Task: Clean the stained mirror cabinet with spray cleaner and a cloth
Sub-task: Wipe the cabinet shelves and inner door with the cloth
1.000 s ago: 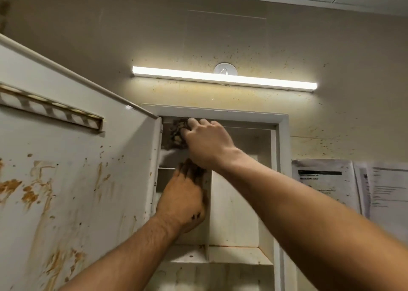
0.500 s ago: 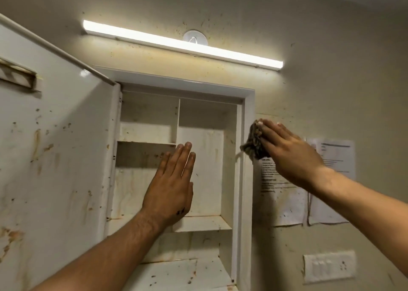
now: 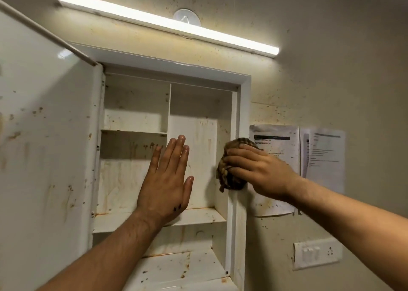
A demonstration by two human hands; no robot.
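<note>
Under the right grip (image 3: 258, 172), a bunched cloth (image 3: 228, 177) is clasped by curled fingers against the right frame of the mirror cabinet (image 3: 242, 105). Left of it, the left grip (image 3: 165, 180) is flat, fingers straight, holding nothing.

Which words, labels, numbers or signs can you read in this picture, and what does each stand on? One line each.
Left sheet: dark header bar and printed lines, too blurred to read.
Right sheet: printed lines, too small to read.
Switch plate: no readable marking.
Left hand: small dark mark, not legible.
Cloth: pattern only, no text.
Nothing can be quoted.
</note>
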